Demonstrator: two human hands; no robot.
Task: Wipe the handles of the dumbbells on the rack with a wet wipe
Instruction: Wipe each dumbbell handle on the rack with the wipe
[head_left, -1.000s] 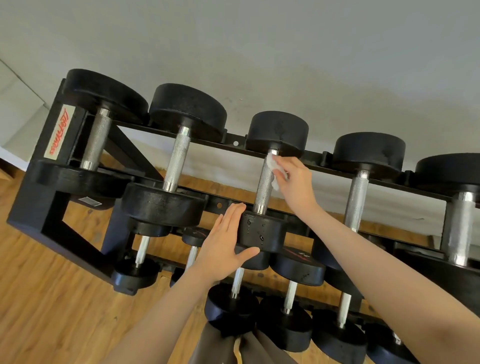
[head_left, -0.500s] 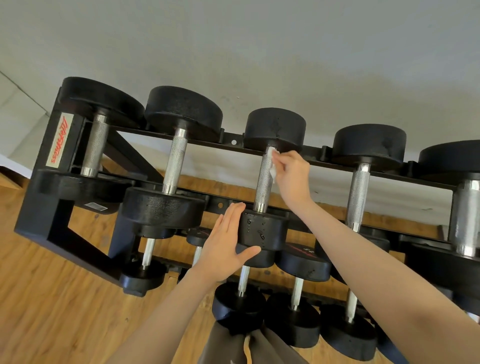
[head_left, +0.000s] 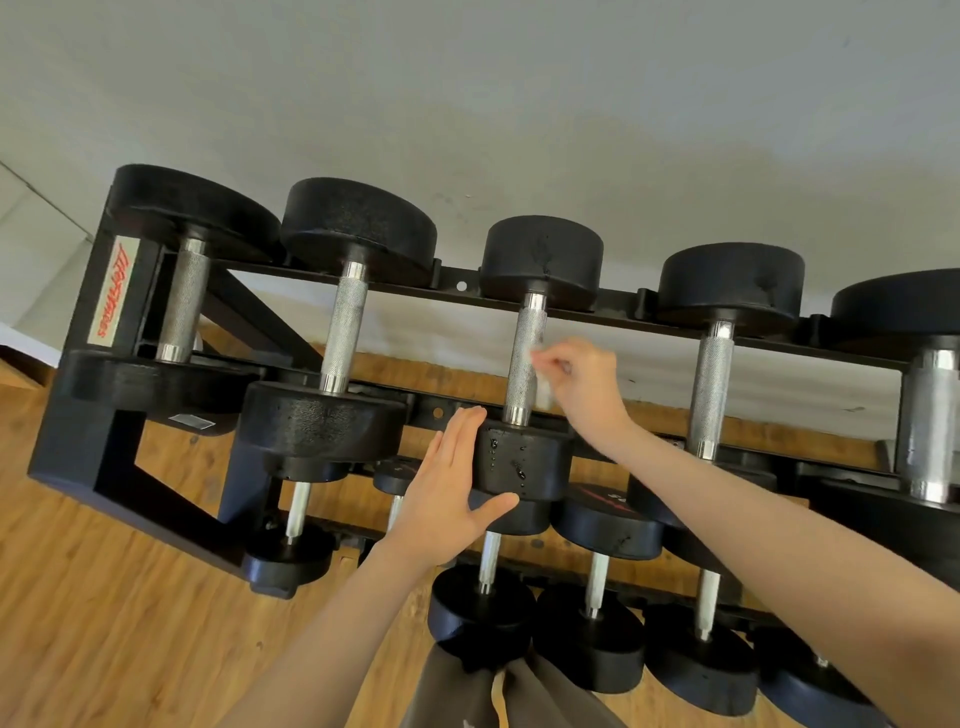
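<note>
A black rack (head_left: 78, 415) carries a top row of black dumbbells with knurled steel handles. My right hand (head_left: 584, 384) pinches a white wet wipe (head_left: 543, 387) against the right side of the third dumbbell's handle (head_left: 524, 358), about halfway down it. My left hand (head_left: 447, 488) lies flat with straight fingers on the left side of that dumbbell's near head (head_left: 524, 462), thumb under its front edge. Wet drops show on that head.
Neighbouring top-row handles stand left (head_left: 345, 332) and right (head_left: 714, 384). A lower row of smaller dumbbells (head_left: 589, 639) sits under my arms. A grey wall rises behind the rack, and the wooden floor (head_left: 104, 623) lies below to the left.
My right hand has slid the wipe down the handle from just under the far head to about its middle. The left hand stays on the near head.
</note>
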